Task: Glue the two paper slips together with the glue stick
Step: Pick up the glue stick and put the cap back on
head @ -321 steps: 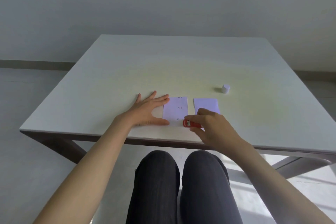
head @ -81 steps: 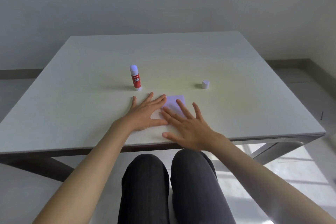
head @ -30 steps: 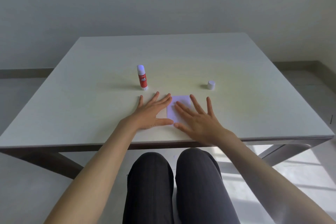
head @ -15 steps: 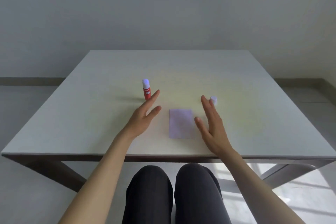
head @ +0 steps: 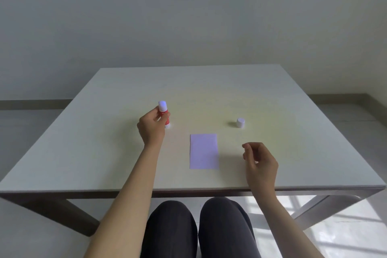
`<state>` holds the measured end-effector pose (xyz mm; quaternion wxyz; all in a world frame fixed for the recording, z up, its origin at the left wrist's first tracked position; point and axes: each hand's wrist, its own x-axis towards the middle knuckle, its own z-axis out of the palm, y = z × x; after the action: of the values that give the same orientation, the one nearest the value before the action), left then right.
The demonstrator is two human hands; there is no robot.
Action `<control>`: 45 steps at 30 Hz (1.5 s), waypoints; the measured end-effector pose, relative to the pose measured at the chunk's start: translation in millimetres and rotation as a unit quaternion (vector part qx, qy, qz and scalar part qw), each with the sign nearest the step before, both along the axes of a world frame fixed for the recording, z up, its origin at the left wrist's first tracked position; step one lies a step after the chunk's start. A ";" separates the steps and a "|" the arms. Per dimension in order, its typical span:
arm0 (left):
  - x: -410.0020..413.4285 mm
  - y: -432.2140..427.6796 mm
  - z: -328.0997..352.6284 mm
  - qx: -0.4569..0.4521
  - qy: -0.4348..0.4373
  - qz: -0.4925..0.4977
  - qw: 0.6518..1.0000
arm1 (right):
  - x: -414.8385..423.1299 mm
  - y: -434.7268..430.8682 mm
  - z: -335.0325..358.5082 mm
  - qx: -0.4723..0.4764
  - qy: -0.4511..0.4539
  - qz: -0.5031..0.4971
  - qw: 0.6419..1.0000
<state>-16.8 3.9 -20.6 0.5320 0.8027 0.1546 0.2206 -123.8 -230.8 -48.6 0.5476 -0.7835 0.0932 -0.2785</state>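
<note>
The paper slips [head: 203,151] lie stacked as one pale lilac rectangle on the white table [head: 209,88], near its front edge. The red glue stick [head: 163,107], uncapped with its white tip up, stands upright to the left and behind the slips. My left hand [head: 151,129] is closed around its red body. Its white cap [head: 240,122] stands alone to the right and behind the slips. My right hand [head: 260,163] hovers just right of the slips and in front of the cap, fingers loosely curled, holding nothing.
The table's front edge [head: 188,189] runs just above my knees [head: 199,226]. A grey wall rises behind the table. Bare floor shows on both sides.
Both hands have left the slips. My left hand moved forward and closed on the glue stick. My right hand drew right and curled its fingers. The view tilted up.
</note>
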 end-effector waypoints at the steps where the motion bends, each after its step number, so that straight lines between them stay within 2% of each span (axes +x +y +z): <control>1: 0.3 -0.6 -0.2 0.005 -0.002 0.002 1.000 | -0.5 2.3 -0.2 -0.046 -0.017 0.002 0.999; 3: -1.3 -1.6 2.5 0.004 0.001 0.002 1.000 | -1.9 9.9 0.2 -0.149 -0.051 0.022 0.987; 5: -6.5 -3.8 11.1 -0.062 -0.007 -0.018 0.998 | -3.8 19.8 2.4 -0.183 -0.068 0.067 0.978; 7: -16.4 -10.3 23.1 -0.182 -0.030 -0.110 0.977 | -3.0 31.4 11.6 -0.109 -0.036 0.128 0.985; 8: -23.4 -14.9 29.2 -0.227 -0.043 -0.167 0.958 | -1.3 38.2 19.6 -0.018 0.009 0.167 0.986; 9: -30.8 -20.1 32.9 -0.255 -0.051 -0.215 0.941 | -0.2 44.9 28.9 0.098 0.070 0.213 0.970; 10: -38.1 -25.2 35.3 -0.268 -0.051 -0.250 0.929 | 1.6 50.9 38.0 0.226 0.139 0.262 0.928; 11: -45.1 -29.2 36.9 -0.276 -0.045 -0.272 0.921 | 3.0 55.9 45.2 0.339 0.203 0.306 0.866; 12: -51.4 -32.5 37.7 -0.280 -0.035 -0.287 0.915 | 4.5 58.8 49.5 0.417 0.247 0.342 0.805; 13: -55.7 -33.9 37.7 -0.283 -0.026 -0.298 0.911 | 5.5 59.8 52.9 0.453 0.271 0.372 0.764; 14: -59.4 -34.6 38.3 -0.284 -0.020 -0.306 0.908 | 6.2 59.3 55.1 0.468 0.280 0.394 0.740; 17: -63.9 -35.2 43.0 -0.283 -0.025 -0.308 0.908 | 7.7 57.9 59.6 0.510 0.283 0.397 0.709; 18: -65.1 -36.6 44.8 -0.282 -0.030 -0.305 0.909 | 7.9 57.6 60.9 0.517 0.270 0.394 0.711; 19: -66.4 -38.7 46.5 -0.277 -0.034 -0.298 0.913 | 8.0 57.4 59.0 0.497 0.231 0.391 0.739; 20: -67.3 -40.7 48.2 -0.266 -0.038 -0.290 0.918 | 8.1 58.9 55.9 0.439 0.174 0.370 0.800; 21: -68.2 -43.2 49.2 -0.254 -0.041 -0.284 0.924 | 6.8 61.0 53.1 0.332 0.109 0.330 0.877; 22: -69.1 -46.2 50.2 -0.245 -0.044 -0.281 0.927 | 6.6 63.0 48.0 0.179 0.051 0.255 0.949; 23: -70.1 -48.1 51.7 -0.240 -0.047 -0.279 0.929 | 6.8 65.2 43.9 0.045 0.010 0.179 0.983; 24: -70.9 -49.8 52.8 -0.239 -0.050 -0.278 0.929 | 6.9 66.3 41.7 -0.036 -0.013 0.129 0.991; 25: -71.4 -50.6 53.6 -0.239 -0.052 -0.276 0.929 | 6.2 66.3 42.2 -0.053 -0.020 0.116 0.992; 26: -71.3 -50.5 54.4 -0.236 -0.053 -0.274 0.931 | 6.4 65.2 44.9 -0.006 0.009 0.140 0.990; 27: -71.7 -49.6 55.1 -0.231 -0.054 -0.273 0.932 | 7.5 63.0 51.3 0.105 0.071 0.188 0.974; 28: -72.1 -48.5 55.4 -0.227 -0.054 -0.273 0.933 | 9.3 59.3 58.8 0.246 0.153 0.254 0.923; 30: -73.4 -46.1 55.8 -0.222 -0.051 -0.274 0.934 | 10.4 52.2 67.8 0.443 0.280 0.358 0.773; 31: -74.2 -45.6 56.2 -0.221 -0.051 -0.275 0.934 | 10.9 50.6 67.5 0.494 0.289 0.371 0.731; 32: -74.6 -45.1 56.7 -0.219 -0.053 -0.272 0.936 | 11.0 51.8 67.3 0.519 0.275 0.367 0.721; 33: -74.4 -45.3 57.3 -0.214 -0.056 -0.264 0.939 | 10.2 54.7 64.9 0.506 0.232 0.355 0.751; 34: -73.7 -45.7 57.5 -0.209 -0.059 -0.250 0.944 | 8.4 59.1 60.0 0.436 0.152 0.328 0.824; 35: -72.9 -46.0 57.5 -0.208 -0.061 -0.234 0.948 | 6.0 64.1 54.6 0.294 0.063 0.277 0.913; 36: -72.5 -46.5 57.3 -0.213 -0.062 -0.219 0.950 | 3.8 67.5 48.9 0.120 -0.010 0.204 0.972; 37: -72.4 -46.6 56.8 -0.217 -0.063 -0.210 0.951 | 3.9 69.5 41.5 -0.004 -0.059 0.153 0.987; 38: -71.8 -46.4 55.9 -0.216 -0.064 -0.206 0.952 | 4.6 72.2 38.1 -0.058 -0.080 0.136 0.986; 39: -71.2 -45.7 55.4 -0.211 -0.065 -0.206 0.954 | 4.6 74.2 37.2 -0.057 -0.079 0.134 0.986; 40: -71.0 -44.8 55.2 -0.205 -0.066 -0.206 0.955 | 4.8 74.1 40.7 -0.001 -0.048 0.149 0.988; 41: -71.0 -43.3 55.4 -0.202 -0.067 -0.205 0.955 | 6.0 73.1 48.9 0.122 0.017 0.189 0.974; 42: -70.8 -41.7 55.5 -0.198 -0.066 -0.204 0.957 | 7.3 71.1 58.4 0.282 0.108 0.244 0.922; 43: -70.7 -40.3 55.3 -0.193 -0.064 -0.203 0.958 | 8.9 68.1 65.6 0.418 0.203 0.301 0.833; 44: -70.8 -38.9 54.8 -0.192 -0.061 -0.202 0.958 | 10.2 63.8 70.7 0.496 0.272 0.337 0.753; 45: -71.6 -38.0 54.5 -0.197 -0.060 -0.202 0.957 | 11.8 60.4 70.8 0.532 0.297 0.357 0.708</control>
<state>-88.4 -34.1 33.9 0.7211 0.6821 -0.0028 0.1211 -112.0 -170.5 22.3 0.8763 -0.3791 0.0974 0.2809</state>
